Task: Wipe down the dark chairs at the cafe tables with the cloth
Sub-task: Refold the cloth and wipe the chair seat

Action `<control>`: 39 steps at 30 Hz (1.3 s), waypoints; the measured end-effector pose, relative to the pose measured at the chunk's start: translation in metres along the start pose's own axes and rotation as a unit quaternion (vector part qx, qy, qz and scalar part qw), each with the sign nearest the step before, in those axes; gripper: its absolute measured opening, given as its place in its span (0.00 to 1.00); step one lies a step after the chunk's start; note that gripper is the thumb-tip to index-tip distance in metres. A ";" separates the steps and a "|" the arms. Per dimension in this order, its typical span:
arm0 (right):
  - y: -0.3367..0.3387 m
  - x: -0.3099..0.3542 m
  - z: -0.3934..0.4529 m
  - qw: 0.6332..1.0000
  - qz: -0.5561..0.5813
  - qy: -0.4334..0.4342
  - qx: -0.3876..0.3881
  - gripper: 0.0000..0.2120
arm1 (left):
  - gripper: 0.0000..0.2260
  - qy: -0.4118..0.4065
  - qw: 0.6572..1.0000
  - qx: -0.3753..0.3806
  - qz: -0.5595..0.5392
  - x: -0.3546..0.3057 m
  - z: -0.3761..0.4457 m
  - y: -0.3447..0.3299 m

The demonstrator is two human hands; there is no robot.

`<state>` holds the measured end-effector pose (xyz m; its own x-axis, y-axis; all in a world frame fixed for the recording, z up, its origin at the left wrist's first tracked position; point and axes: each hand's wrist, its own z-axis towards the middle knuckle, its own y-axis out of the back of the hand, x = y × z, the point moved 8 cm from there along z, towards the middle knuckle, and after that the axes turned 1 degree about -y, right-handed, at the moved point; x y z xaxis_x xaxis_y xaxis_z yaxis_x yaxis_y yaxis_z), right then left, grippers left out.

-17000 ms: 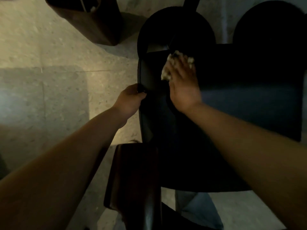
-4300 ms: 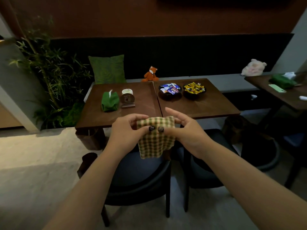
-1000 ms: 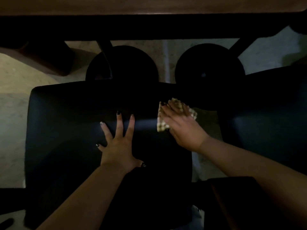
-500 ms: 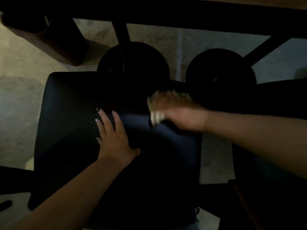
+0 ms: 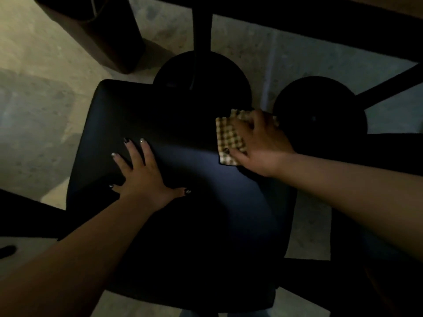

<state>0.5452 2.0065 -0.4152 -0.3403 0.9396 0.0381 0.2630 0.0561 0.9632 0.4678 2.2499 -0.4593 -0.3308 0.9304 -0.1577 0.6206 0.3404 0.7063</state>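
The dark chair seat (image 5: pixel 183 202) fills the middle of the frame, seen from above. The checked cloth (image 5: pixel 229 138) is pressed flat against the seat's upper right edge by the right hand (image 5: pixel 258 143), its fingers spread over the fabric and not clenched. The left hand (image 5: pixel 142 170) is laid flat, fingers straight and splayed, left of centre on the seat, grasping nothing. Two round bases (image 5: pixel 201 74) are seen on the floor (image 5: pixel 34 110) beyond, under the worktop edge (image 5: pixel 320 17) at the upper right. The wipe is probably best made in overlapping strokes from this far edge toward the lower frame, with even palm pressure kept on the cloth, the seat steadied by the left hand, and that hand lifted so the patch beneath it is not missed.
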 end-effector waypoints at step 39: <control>-0.071 -0.044 -0.178 0.834 -0.072 0.238 0.493 0.10 | 0.53 -0.017 0.998 -0.060 -0.014 0.030 -0.035 0.013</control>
<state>0.3806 1.9010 -0.4374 -0.6902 0.6722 0.2678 0.7231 0.6271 0.2896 0.4411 2.2774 -0.4307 -0.3217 0.9252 -0.2012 0.5211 0.3504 0.7782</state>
